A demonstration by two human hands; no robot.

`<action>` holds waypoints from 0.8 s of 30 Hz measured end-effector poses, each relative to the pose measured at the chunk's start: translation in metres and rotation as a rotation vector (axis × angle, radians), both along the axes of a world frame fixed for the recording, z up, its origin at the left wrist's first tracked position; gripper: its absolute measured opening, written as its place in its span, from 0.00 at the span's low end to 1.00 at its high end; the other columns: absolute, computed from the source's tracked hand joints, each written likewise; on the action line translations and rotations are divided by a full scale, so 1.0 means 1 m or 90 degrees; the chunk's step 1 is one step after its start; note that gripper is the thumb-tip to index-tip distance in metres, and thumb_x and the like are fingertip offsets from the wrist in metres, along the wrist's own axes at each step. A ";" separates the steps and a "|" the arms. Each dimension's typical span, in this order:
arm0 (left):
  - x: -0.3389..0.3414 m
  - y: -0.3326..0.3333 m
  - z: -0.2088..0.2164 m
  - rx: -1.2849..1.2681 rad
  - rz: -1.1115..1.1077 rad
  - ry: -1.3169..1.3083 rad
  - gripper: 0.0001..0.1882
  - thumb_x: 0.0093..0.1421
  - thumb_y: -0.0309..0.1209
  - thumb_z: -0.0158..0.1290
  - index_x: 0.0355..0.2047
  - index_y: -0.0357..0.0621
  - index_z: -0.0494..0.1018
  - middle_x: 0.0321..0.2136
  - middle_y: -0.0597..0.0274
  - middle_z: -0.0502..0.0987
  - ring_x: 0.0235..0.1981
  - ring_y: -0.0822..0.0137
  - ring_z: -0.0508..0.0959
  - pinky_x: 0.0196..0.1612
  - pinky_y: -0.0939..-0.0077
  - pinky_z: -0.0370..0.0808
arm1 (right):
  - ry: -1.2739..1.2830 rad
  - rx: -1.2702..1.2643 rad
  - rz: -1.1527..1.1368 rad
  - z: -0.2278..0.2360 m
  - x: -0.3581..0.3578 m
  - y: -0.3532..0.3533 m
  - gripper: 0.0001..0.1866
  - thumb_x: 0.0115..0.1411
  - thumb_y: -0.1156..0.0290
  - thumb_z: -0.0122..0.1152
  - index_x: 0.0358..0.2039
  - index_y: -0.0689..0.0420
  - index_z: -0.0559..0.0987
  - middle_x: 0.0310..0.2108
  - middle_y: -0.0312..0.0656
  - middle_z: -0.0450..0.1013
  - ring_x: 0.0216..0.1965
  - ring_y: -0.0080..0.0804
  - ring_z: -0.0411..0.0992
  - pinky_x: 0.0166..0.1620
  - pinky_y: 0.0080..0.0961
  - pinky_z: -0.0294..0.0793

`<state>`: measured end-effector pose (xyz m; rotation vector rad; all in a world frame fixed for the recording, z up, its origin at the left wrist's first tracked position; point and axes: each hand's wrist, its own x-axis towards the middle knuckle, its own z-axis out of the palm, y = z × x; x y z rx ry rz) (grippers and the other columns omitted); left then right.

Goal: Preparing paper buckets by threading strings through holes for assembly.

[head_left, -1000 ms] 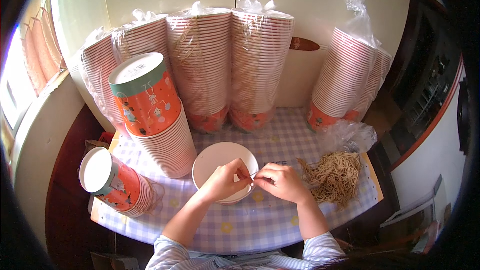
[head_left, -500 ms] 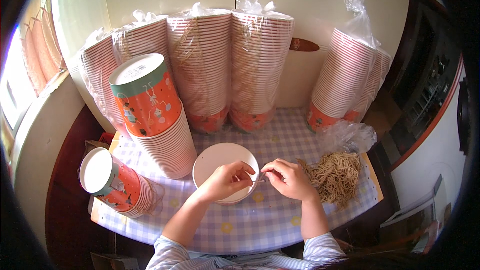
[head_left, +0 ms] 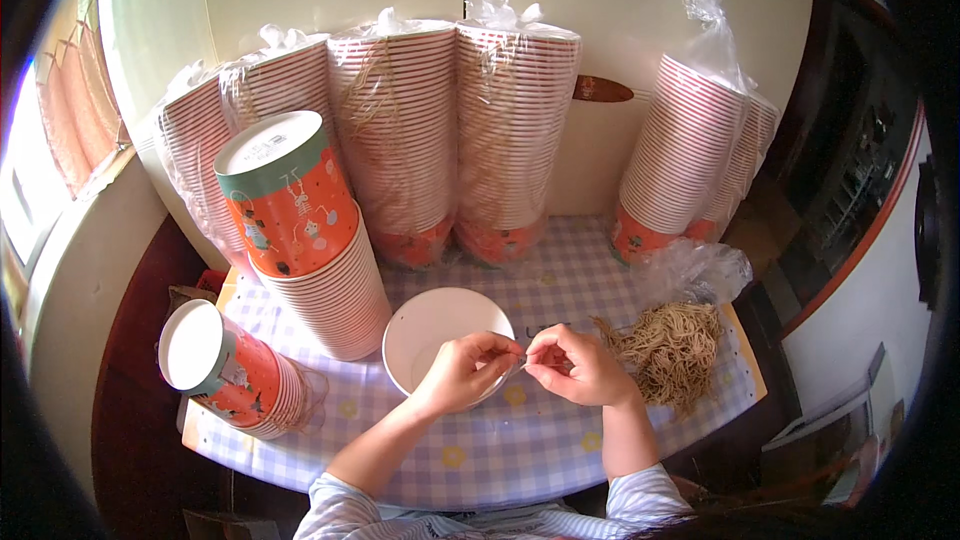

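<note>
My left hand (head_left: 468,370) and my right hand (head_left: 580,365) meet fingertip to fingertip over the right rim of a white-lined paper bucket (head_left: 425,335). Both are closed in a pinch around something small and thin, mostly hidden by the fingers. The bucket stands mouth up on the table in front of me, partly covered by my left hand. To the right of my right hand lies a heap of tan cord (head_left: 680,350). Small dark pieces or marks (head_left: 540,331) show on the cloth just beyond my fingers.
Nested orange-and-green paper buckets (head_left: 290,210) stand upside down at left, with a shorter stack (head_left: 235,365) nearer. Tall plastic-wrapped stacks (head_left: 395,130) line the back, with more wrapped buckets (head_left: 680,140) at right. A crumpled clear bag (head_left: 700,270) lies on the checked tablecloth (head_left: 400,465).
My hands have come closer together, the left moving right until the fingertips meet. The thin pale piece visible between them before is now mostly hidden. Dark marks on the cloth have come into sight.
</note>
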<state>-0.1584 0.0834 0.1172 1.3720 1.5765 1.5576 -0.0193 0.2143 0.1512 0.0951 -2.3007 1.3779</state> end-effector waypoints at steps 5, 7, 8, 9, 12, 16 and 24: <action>0.002 -0.004 0.007 -0.069 -0.031 -0.019 0.08 0.54 0.24 0.51 0.34 0.36 0.74 0.28 0.59 0.77 0.31 0.71 0.77 0.36 0.78 0.73 | 0.042 0.030 -0.040 -0.002 -0.004 0.000 0.07 0.51 0.82 0.56 0.32 0.60 0.70 0.25 0.35 0.70 0.24 0.15 0.67 0.26 0.13 0.67; 0.001 -0.005 0.010 -0.061 -0.070 -0.034 0.07 0.54 0.24 0.52 0.34 0.35 0.74 0.27 0.59 0.77 0.30 0.72 0.77 0.36 0.78 0.74 | 0.054 0.068 -0.068 -0.003 -0.007 0.000 0.06 0.52 0.82 0.55 0.31 0.61 0.70 0.26 0.35 0.70 0.24 0.16 0.67 0.26 0.13 0.67; 0.001 -0.005 0.010 -0.061 -0.070 -0.034 0.07 0.54 0.24 0.52 0.34 0.35 0.74 0.27 0.59 0.77 0.30 0.72 0.77 0.36 0.78 0.74 | 0.060 0.077 -0.080 -0.005 -0.009 -0.001 0.06 0.51 0.83 0.54 0.30 0.61 0.71 0.27 0.36 0.70 0.24 0.17 0.68 0.26 0.13 0.68; 0.001 -0.006 0.010 -0.076 -0.074 -0.023 0.08 0.53 0.25 0.53 0.33 0.35 0.74 0.26 0.59 0.77 0.30 0.72 0.77 0.35 0.78 0.73 | 0.066 0.086 -0.092 -0.006 -0.010 -0.002 0.06 0.50 0.84 0.53 0.29 0.61 0.71 0.27 0.37 0.70 0.24 0.19 0.68 0.27 0.14 0.68; 0.001 -0.005 0.015 -0.103 -0.057 -0.003 0.08 0.53 0.27 0.54 0.32 0.35 0.74 0.26 0.60 0.77 0.30 0.72 0.77 0.35 0.78 0.73 | 0.106 0.152 -0.101 -0.005 -0.012 -0.002 0.07 0.47 0.86 0.53 0.27 0.61 0.73 0.28 0.39 0.71 0.24 0.22 0.70 0.27 0.15 0.69; -0.006 -0.006 0.010 -0.066 -0.004 0.033 0.08 0.53 0.28 0.55 0.31 0.35 0.74 0.25 0.59 0.78 0.30 0.71 0.77 0.35 0.78 0.74 | 0.080 0.185 -0.108 -0.004 -0.010 -0.002 0.07 0.45 0.84 0.54 0.25 0.60 0.74 0.29 0.39 0.71 0.26 0.26 0.71 0.27 0.17 0.70; -0.013 -0.004 0.008 -0.045 -0.012 0.055 0.08 0.54 0.28 0.54 0.31 0.35 0.74 0.25 0.59 0.77 0.29 0.71 0.77 0.33 0.78 0.73 | 0.008 0.306 -0.138 -0.005 -0.009 -0.005 0.06 0.45 0.74 0.63 0.25 0.57 0.75 0.30 0.36 0.71 0.29 0.33 0.72 0.29 0.24 0.72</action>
